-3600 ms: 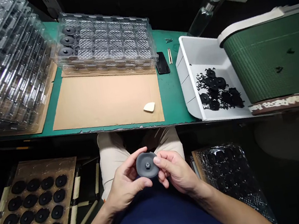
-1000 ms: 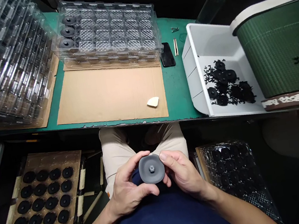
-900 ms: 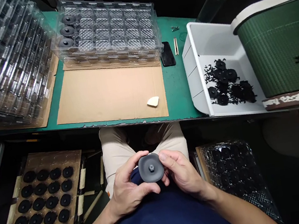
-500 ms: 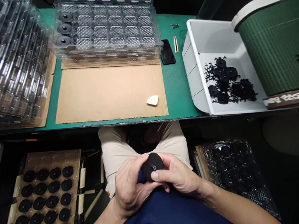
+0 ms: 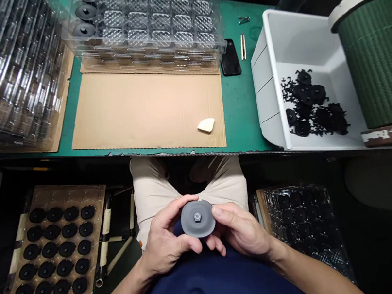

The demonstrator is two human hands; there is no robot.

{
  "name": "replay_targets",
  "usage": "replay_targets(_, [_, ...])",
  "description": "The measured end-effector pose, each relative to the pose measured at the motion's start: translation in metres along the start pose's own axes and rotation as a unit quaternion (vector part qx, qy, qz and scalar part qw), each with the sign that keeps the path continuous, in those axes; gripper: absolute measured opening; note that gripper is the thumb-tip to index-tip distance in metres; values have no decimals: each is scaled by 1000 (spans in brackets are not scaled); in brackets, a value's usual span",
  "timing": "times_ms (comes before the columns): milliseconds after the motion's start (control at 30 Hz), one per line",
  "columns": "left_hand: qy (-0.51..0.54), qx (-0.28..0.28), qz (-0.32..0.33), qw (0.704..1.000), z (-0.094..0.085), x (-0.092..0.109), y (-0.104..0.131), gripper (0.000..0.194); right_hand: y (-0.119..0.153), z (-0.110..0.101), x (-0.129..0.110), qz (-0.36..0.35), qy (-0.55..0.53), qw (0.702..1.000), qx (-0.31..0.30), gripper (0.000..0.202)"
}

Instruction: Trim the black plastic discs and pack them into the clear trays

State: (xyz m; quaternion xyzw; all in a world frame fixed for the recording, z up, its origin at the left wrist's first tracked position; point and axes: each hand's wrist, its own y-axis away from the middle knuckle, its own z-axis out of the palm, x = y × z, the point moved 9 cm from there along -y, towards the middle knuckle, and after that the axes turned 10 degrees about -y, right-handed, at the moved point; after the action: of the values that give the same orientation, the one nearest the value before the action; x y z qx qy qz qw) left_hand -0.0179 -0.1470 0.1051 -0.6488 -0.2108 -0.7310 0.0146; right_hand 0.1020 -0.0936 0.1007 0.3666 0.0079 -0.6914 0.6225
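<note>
Over the lap, both hands hold one dark disc (image 5: 197, 219) between them. The left hand (image 5: 166, 242) grips it with the thumb on the upper rim and the fingers (image 5: 190, 242) curled under the lower edge; the right hand (image 5: 240, 231) pinches the right rim with its thumb and fingertips. Half a second ago the disc was turned edge-on, dark and half hidden by the fingers; now its flat grey face with the small hex hub in the middle faces up, as it did a second ago. It reads as the disc being turned over and looked at on both sides, and neither hand has let go.

Low on the left, beside the knee, a brown tray (image 5: 92, 192) lies full of the same black discs in rows. Low on the right a clear tray (image 5: 302, 219) holds more of them.

Past the knees is the green surface (image 5: 240, 111). A cardboard sheet (image 5: 146, 108) lies at its near edge, with a pale wedge (image 5: 206, 125) at the sheet's near right corner. At the right edge a white bin (image 5: 269, 92) holds loose discs and scraps. At the far edge a stack of clear trays (image 5: 163, 24) carries three discs in its left column, and a phone (image 5: 230, 57) lies just right of it.
</note>
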Motion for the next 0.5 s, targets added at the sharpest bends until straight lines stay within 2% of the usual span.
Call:
replay_targets(267, [82,-59,-31,994,8,-10,2,92,1,6,-6,-19,60,998,-12,55])
replay_targets(500, [118,-86,-19,989,16,0,5,89,2,1,-2,-42,95,995,-9,51])
